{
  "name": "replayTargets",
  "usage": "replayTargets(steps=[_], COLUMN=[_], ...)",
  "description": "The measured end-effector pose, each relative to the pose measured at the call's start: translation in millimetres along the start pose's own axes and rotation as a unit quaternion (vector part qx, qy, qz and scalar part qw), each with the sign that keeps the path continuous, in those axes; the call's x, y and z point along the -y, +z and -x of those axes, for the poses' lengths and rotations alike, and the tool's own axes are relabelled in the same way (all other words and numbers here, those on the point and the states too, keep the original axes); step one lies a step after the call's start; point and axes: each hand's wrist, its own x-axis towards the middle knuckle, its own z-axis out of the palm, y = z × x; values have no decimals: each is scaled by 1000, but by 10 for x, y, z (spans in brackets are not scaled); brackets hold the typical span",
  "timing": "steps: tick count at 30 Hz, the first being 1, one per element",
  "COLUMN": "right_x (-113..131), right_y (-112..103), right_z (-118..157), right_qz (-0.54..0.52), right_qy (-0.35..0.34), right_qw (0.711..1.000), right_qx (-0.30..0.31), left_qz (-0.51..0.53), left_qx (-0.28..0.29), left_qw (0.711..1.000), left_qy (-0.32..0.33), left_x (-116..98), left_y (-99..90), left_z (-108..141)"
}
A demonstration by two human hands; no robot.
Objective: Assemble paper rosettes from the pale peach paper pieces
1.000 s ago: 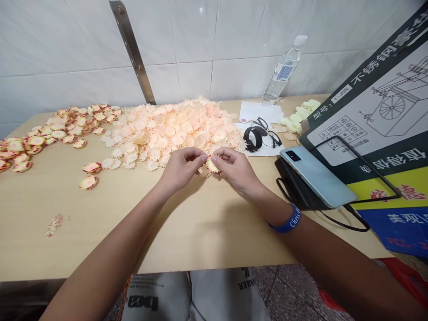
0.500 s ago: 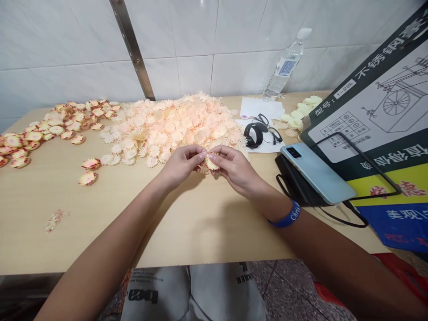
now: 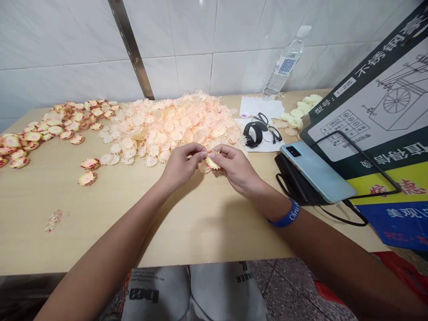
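Between the thumb and fingers of my right hand (image 3: 239, 169) is a cream, jagged-edged artificial flower (image 3: 213, 161) with reddish tips. My left hand (image 3: 184, 164) is pinched closed at the flower's left edge; whatever its fingertips hold is hidden. Just behind both hands spreads a big heap of loose pale pink petal discs (image 3: 174, 125). Stacked flowers with red edges (image 3: 56, 125) lie in a group at the far left. Two more such flowers (image 3: 87, 178) sit by themselves to the left of my left hand.
A tilted water bottle (image 3: 284, 64) leans at the tiled wall. Glasses (image 3: 274, 134) and a black strap (image 3: 253, 135) lie on white paper. At right are a light blue phone (image 3: 321, 174) with a cable, pale flowers (image 3: 301, 111) and a printed box (image 3: 377, 107). Small scraps (image 3: 53, 220) lie at left.
The flower has turned to show more of its face, toward my right fingers. My left fingertips have shifted slightly off it to the edge. The piles stay as they were.
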Motion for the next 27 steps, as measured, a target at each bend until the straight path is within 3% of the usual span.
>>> replayTargets(steps=[3, 6, 10, 15, 18, 23, 27], right_x=[-7, -26, -47, -55, -57, -73, -81], right_y=[-5, -11, -15, -25, -34, -43, -28], right_z=[-4, -9, -12, -13, -14, -8, 3], right_qz=[3, 12, 39, 85, 119, 211, 230], right_qy=[-8, -24, -60, -76, -78, -134, -127], right_qw=[1000, 999, 996, 992, 988, 966, 963], right_qx=[-10, -28, -44, -54, -55, -62, -65], left_qz=[-53, -130, -231, -319, -347, -372, -386], left_qx=[-40, -61, -75, -69, -44, -15, -11], left_qw=[997, 983, 943, 891, 878, 879, 878], left_qy=[36, 112, 229, 316, 327, 299, 283], left_x=[25, 56, 99, 182, 225, 221, 201], left_y=[20, 26, 12, -12, -17, -19, -4], left_z=[15, 27, 28, 2, -13, -12, -7])
